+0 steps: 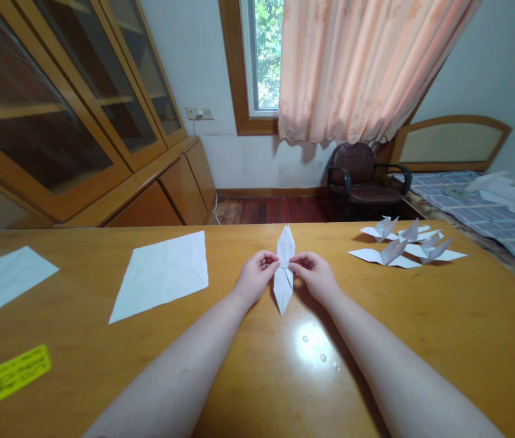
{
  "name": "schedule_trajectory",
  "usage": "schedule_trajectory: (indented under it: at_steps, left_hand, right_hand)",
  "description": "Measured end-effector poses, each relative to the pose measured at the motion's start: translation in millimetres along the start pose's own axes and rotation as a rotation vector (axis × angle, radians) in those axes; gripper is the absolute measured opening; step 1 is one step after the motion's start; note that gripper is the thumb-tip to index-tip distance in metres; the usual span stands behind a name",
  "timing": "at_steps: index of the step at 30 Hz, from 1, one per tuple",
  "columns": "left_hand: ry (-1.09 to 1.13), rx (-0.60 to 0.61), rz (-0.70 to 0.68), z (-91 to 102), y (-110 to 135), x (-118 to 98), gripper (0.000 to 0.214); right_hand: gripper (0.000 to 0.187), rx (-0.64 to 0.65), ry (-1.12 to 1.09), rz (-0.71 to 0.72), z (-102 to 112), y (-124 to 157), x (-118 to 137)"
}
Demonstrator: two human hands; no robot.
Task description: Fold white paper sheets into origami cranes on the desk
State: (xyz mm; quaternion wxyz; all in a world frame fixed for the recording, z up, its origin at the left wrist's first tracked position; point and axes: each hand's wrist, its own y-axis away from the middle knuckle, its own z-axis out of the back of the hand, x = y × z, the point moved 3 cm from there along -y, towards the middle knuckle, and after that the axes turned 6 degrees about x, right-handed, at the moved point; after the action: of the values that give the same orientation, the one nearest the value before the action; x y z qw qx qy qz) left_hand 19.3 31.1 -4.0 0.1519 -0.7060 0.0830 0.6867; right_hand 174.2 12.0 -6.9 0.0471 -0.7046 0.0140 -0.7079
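A narrow, pointed piece of folded white paper (283,267) lies lengthwise on the wooden table (444,328), a tip toward me and a tip away. My left hand (255,278) pinches its left edge at the middle. My right hand (315,275) pinches the right edge at the same height. Both hands have their fingers curled onto the paper. A flat white square sheet (162,272) lies to the left of my hands.
Several finished folded paper cranes (402,246) sit at the right of the table. Another white sheet (2,281) and a yellow slip (4,378) lie at the far left. Behind the table are wooden cabinets (79,121), a chair (364,173) and a bed (481,207).
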Motion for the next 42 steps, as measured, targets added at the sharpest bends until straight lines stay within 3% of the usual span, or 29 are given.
schedule_trajectory:
  at_steps: [5, 14, 19, 24, 31, 38, 42]
  left_hand:
    - [0.008, -0.004, 0.004, 0.0, -1, 1, 0.018]
    - [-0.011, 0.127, 0.045, -6.1, 0, 3, 0.013]
    - [0.025, 0.175, 0.037, -6.5, 5, 0, 0.027]
    - [0.007, 0.194, 0.034, -7.3, 6, 3, 0.031]
    - [-0.05, 0.211, 0.014, -6.6, 2, 4, 0.026]
    - [-0.315, 0.107, -0.031, 1.7, 0, 5, 0.021]
    - [-0.243, 0.149, -0.03, -1.6, 0, 4, 0.021]
  right_hand:
    - [0.037, 0.012, -0.11, 0.004, 0, 0, 0]
    - [0.028, 0.088, -0.041, 0.006, -4, 4, 2]
    - [0.028, 0.155, 0.012, 0.007, -6, 4, -2]
    - [0.018, 0.216, 0.141, 0.123, -7, 4, 4]
    - [0.009, 0.048, 0.268, 0.16, 2, 0, 1]
    - [0.01, 0.082, 0.172, 0.094, -1, 1, -2]
    - [0.012, 0.013, 0.121, 0.01, 2, 0, -5]
